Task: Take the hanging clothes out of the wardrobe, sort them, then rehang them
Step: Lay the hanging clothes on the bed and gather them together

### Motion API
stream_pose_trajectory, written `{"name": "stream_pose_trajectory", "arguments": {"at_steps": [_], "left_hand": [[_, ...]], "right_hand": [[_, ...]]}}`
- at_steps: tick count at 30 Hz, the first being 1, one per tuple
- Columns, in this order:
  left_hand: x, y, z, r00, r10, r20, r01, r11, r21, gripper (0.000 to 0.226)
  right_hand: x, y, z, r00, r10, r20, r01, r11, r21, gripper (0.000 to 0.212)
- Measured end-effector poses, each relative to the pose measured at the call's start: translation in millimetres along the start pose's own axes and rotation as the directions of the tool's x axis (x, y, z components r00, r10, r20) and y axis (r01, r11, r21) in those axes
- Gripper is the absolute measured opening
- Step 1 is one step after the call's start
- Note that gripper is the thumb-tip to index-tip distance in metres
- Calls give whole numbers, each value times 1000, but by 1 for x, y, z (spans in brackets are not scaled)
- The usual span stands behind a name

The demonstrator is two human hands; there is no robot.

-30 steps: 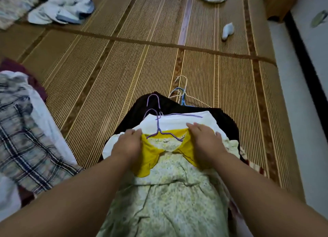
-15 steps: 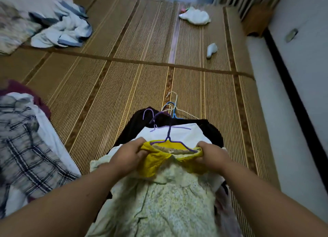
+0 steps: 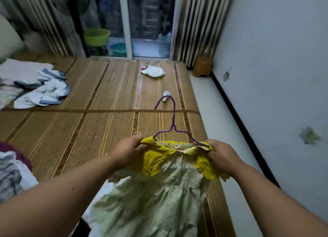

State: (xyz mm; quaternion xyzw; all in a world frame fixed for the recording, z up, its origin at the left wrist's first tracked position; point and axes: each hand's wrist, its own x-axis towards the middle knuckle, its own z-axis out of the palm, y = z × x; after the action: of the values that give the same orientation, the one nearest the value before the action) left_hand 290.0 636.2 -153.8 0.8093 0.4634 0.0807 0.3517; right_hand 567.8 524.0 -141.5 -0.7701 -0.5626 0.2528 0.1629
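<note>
Hands: two, both bare; the left hand (image 3: 128, 152) is pinching the left shoulder of the dress (image 3: 156, 192), and the right hand (image 3: 220, 156) is closing its fingers on the right shoulder.
Dress: one, pale green floral with a yellow collar, being held up above the near edge of the straw mat (image 3: 85, 130), its skirt hanging down toward the camera.
Hanger: one purple wire hanger (image 3: 173, 124), sitting inside the neckline with its hook rising upright above the collar.
Piles on the mat: two in view; white and blue clothes (image 3: 40, 89) are lying at the far left edge, and a plaid and white heap (image 3: 12, 172) is lying at the near left edge.
Loose pieces: two; a white garment (image 3: 154, 71) is lying near the mat's far edge, and a small white item (image 3: 166, 94) is lying closer in, behind the hook.
Basins: two beyond the glass door (image 3: 140, 23), a light green basin (image 3: 96, 36) and a teal basin (image 3: 118, 48).
Curtains: striped curtains (image 3: 193, 23) are hanging on both sides of the door.
</note>
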Motion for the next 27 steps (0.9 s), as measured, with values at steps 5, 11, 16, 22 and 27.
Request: {"name": "stream_pose_trajectory", "arguments": {"at_steps": [5, 11, 16, 22, 27], "left_hand": [[22, 110, 30, 997, 80, 10, -80, 996, 32, 17], [45, 249, 118, 997, 72, -22, -71, 996, 48, 23], [69, 363, 208, 992, 102, -74, -97, 993, 66, 23], [95, 444, 251, 988, 133, -72, -137, 990, -45, 27], [116, 437, 261, 989, 104, -106, -109, 993, -43, 25]], "right_hand": [[-30, 70, -79, 996, 41, -82, -38, 998, 41, 13], [-66, 210, -167, 998, 7, -64, -1, 996, 94, 8], [-96, 308, -262, 992, 15, -128, -18, 1000, -20, 20], [-90, 367, -340, 978, 38, -205, -77, 979, -189, 16], [-49, 371, -342, 975, -22, -221, -36, 967, -252, 14]]}}
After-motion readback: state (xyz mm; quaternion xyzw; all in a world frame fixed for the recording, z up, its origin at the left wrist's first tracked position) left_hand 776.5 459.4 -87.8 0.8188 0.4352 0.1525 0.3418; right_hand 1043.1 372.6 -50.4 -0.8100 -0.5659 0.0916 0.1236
